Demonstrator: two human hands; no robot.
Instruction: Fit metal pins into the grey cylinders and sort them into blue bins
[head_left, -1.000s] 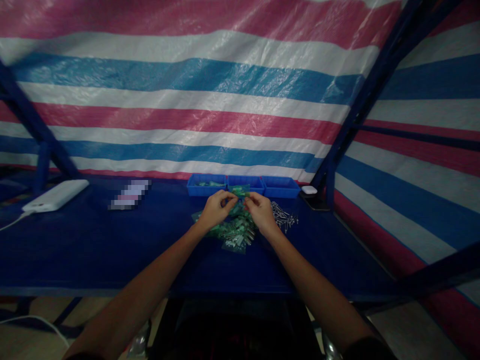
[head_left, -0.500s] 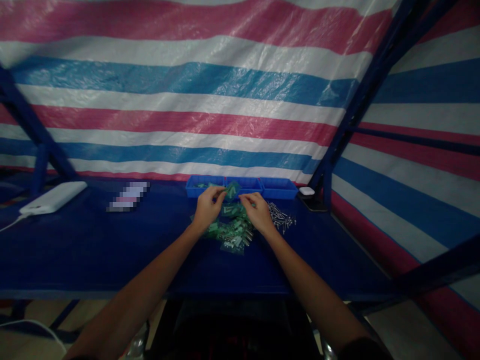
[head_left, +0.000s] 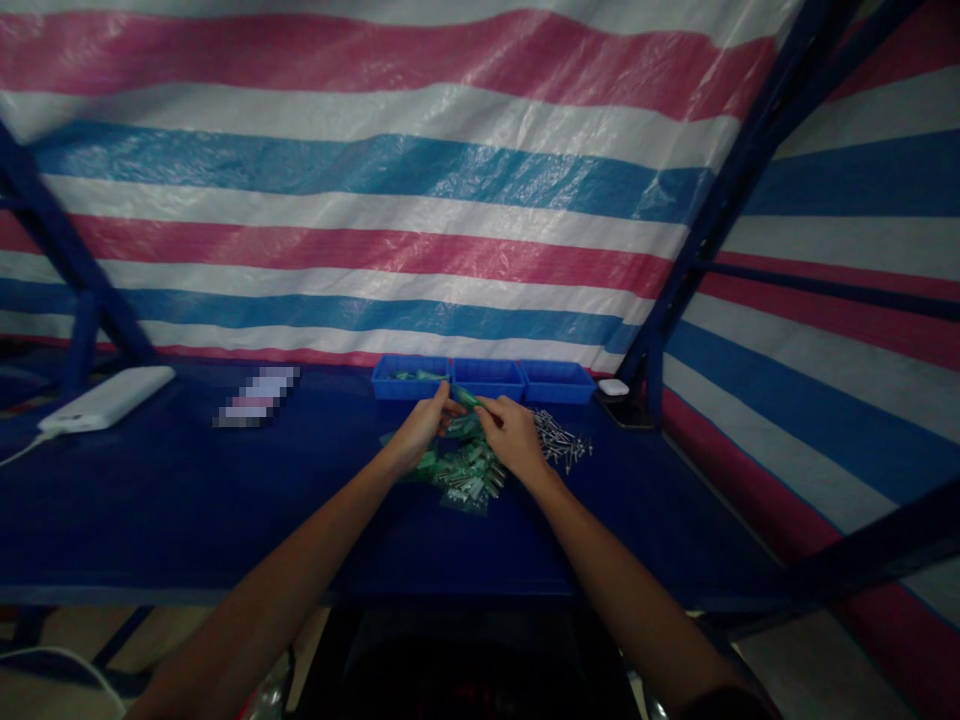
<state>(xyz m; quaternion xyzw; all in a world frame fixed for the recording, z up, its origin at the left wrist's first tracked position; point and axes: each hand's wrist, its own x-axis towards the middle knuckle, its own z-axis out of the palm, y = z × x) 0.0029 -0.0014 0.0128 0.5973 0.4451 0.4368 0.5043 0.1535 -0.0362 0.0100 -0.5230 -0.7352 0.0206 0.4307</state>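
A small green plastic bag (head_left: 466, 397) is stretched between my two hands above the table. My left hand (head_left: 429, 422) pinches its left end, and my right hand (head_left: 510, 430) has thumb and fingers closed on its right end. What lies inside the bag is too small to make out. Beneath the hands spreads a heap of green plastic bags (head_left: 469, 475) with pale and metallic pieces in them. Just right of my right hand lies a loose pile of thin metal pieces, like rivets (head_left: 562, 442).
Behind the hands stands a row of three blue bins (head_left: 487, 378); the left one contains green bags. A white power bank (head_left: 109, 398) with a cable and a blurred-out item (head_left: 256, 397) lie left on the blue table (head_left: 225, 500). A white case (head_left: 613, 387) and a dark phone (head_left: 628, 411) are at right.
The green bag has come down slightly and is now narrowed between both hands. My right hand has moved left and closed on it; earlier it was apart from the bag.
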